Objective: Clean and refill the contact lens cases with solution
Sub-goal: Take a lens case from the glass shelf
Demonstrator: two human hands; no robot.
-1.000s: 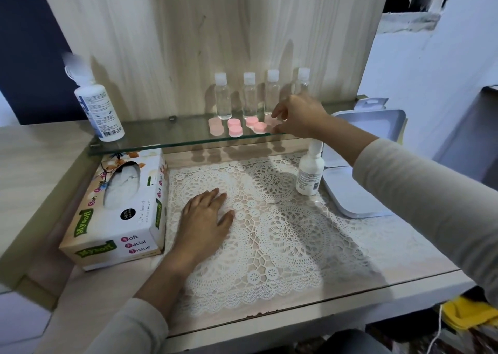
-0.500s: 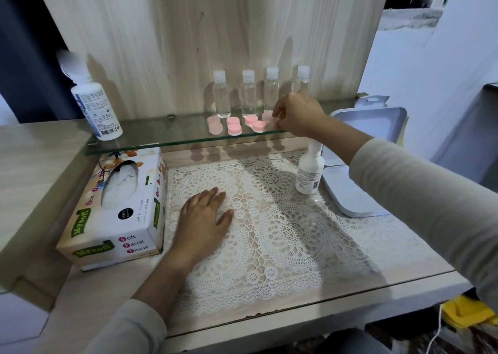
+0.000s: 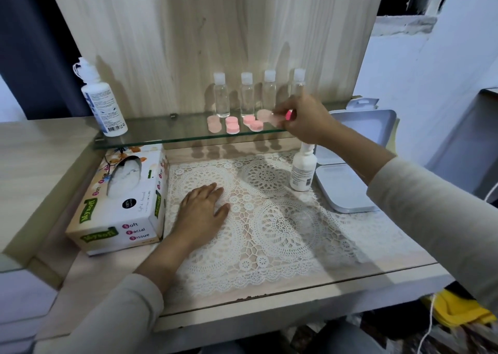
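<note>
Several pink contact lens cases lie on the glass shelf, in front of a row of small clear bottles. My right hand is at the shelf's right end and pinches one pink lens case, lifted slightly off the glass. My left hand rests flat on the lace mat, fingers straight. A white solution bottle stands on the mat under my right wrist. A larger white solution bottle stands at the shelf's left end.
A tissue box sits left of the mat under the shelf. An open white tray-like case lies at the right. A wooden back panel rises behind the shelf. The desk's front edge is close to me.
My right hand has closed its fingers on a pink lens case at the shelf's right end and raised it a little. My left hand has stayed flat on the mat.
</note>
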